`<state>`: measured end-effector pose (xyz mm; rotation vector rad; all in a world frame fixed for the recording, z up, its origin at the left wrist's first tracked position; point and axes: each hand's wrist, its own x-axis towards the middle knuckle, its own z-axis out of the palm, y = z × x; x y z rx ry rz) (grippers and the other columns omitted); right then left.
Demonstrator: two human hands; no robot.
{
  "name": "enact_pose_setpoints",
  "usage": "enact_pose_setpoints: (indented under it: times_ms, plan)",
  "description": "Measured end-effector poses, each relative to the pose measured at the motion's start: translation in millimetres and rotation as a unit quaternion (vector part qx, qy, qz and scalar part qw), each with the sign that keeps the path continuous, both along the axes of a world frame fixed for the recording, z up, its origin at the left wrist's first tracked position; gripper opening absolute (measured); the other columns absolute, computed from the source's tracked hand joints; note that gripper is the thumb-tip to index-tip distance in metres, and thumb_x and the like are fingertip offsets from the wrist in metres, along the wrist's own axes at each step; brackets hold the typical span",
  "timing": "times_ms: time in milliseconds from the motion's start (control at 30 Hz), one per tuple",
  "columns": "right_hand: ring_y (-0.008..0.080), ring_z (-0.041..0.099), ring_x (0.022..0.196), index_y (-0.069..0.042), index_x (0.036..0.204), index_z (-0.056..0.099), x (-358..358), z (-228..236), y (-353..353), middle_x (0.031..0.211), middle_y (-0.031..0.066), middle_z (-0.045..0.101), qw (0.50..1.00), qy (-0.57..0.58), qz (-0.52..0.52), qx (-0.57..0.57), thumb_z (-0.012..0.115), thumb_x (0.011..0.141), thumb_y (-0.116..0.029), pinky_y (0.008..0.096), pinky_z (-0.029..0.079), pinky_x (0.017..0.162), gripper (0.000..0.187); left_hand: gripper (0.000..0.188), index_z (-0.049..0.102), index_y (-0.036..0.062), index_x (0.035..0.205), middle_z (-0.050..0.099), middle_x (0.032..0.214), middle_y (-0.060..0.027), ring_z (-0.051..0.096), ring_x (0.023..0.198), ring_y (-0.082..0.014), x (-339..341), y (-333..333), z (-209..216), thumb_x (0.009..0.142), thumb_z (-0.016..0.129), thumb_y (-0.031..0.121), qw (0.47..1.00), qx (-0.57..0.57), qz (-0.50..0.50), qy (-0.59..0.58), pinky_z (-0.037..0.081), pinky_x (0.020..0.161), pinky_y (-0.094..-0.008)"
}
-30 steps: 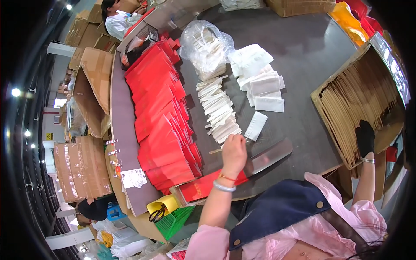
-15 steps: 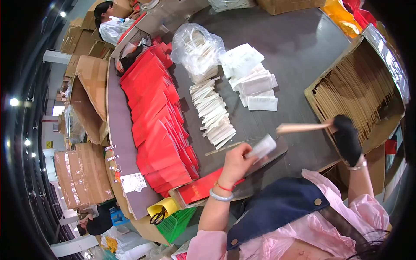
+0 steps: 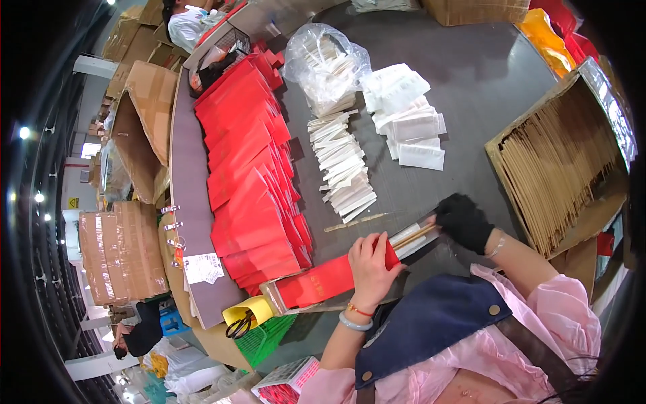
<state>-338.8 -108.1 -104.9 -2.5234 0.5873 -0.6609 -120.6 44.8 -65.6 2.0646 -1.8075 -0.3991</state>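
Note:
My left hand (image 3: 372, 264) closes around the right end of a long red paper sleeve (image 3: 316, 283), which lies along the near table edge. My right hand (image 3: 464, 221), in a black glove, grips the right end of a slim brown wooden stick (image 3: 417, 235). The stick's other end is at the sleeve's mouth, by my left fingers; how far in it reaches is hidden. Beside the stick, a narrow white packet (image 3: 408, 233) shows at the same mouth.
Overlapping red sleeves (image 3: 252, 168) lie at left, slim white packets (image 3: 343, 161) in the middle. Beyond are white sachets (image 3: 420, 135) and a clear bag (image 3: 326, 60). A carton (image 3: 501, 158) of brown sticks stands right. Scissors (image 3: 240, 324) sit in a yellow holder (image 3: 259, 312). People work farther off.
My left hand has lowered the white packet to the red sleeve's mouth and now grips the sleeve. My right hand has moved left from the carton, bringing the wooden stick to that mouth.

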Motion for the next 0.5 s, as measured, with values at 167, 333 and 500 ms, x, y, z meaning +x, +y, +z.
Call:
enact_pose_setpoints:
  times_ms: [167, 333, 500]
  plan:
    - [0.0306, 0.063, 0.080, -0.004, 0.089, 0.064, 11.4, -52.6, 31.3, 0.085, 0.0146, 0.061, 0.915, -0.072, -0.120, 0.380, 0.071, 0.080, -0.007, 0.0364, 0.051, 0.072, 0.012, 0.071, 0.058, 0.0046, 0.124, 0.053, 0.123, -0.0106, 0.047, 0.114, -0.0348, -8.2, -6.8, -7.3, 0.061, 0.085, 0.020, 1.000, -0.011, -0.022, 0.006, 0.038, 0.097, -0.0463]
    - [0.0322, 0.059, 0.095, -0.007, 0.109, 0.058, 46.9, -0.3, 41.4, 0.102, 0.0144, 0.060, 0.933, 0.025, -0.024, 0.359, 0.082, 0.069, -0.029, 0.0414, 0.047, 0.081, 0.051, 0.059, 0.059, 0.0132, 0.122, 0.053, 0.119, -0.0130, 0.049, 0.110, -0.0350, -1.8, -17.3, -3.5, 0.066, 0.078, 0.016, 0.999, -0.019, -0.047, -0.010, 0.041, 0.092, -0.0456]
    - [0.0317, 0.054, 0.105, -0.011, 0.113, 0.059, 22.6, 11.3, 19.3, 0.108, 0.0103, 0.059, 0.996, 0.090, -0.008, 0.019, 0.082, 0.060, -0.039, 0.0455, 0.039, 0.093, 0.065, 0.036, 0.062, 0.0131, 0.102, 0.055, 0.113, -0.0124, 0.053, 0.100, -0.0337, 14.6, -31.2, 36.1, 0.066, 0.071, 0.011, 0.977, 0.124, -0.162, -0.060, 0.045, 0.082, -0.0437]
